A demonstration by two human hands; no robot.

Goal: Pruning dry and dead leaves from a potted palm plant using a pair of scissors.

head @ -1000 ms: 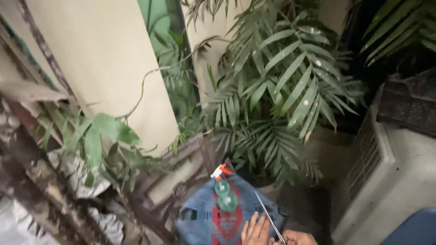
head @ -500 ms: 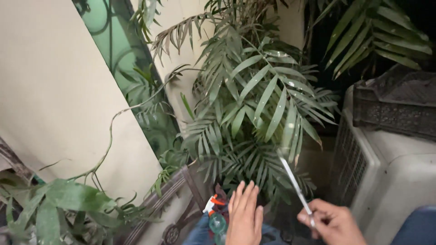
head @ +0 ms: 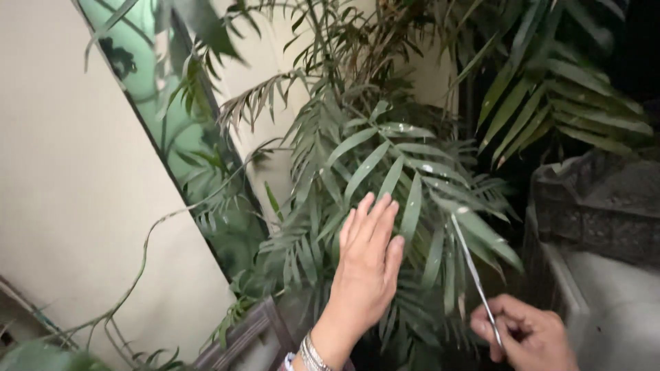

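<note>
Left hand flat and empty, fingers straight, reaching into the palm fronds. Right hand is clenched on thin scissors, tips among leaflets. Risk: blades nick 1 of the left fingers or healthy fronds in blur.

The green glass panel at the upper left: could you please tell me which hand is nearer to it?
Left. The left hand is raised among the palm leaves, right of the panel; the right hand is farther right.
</note>
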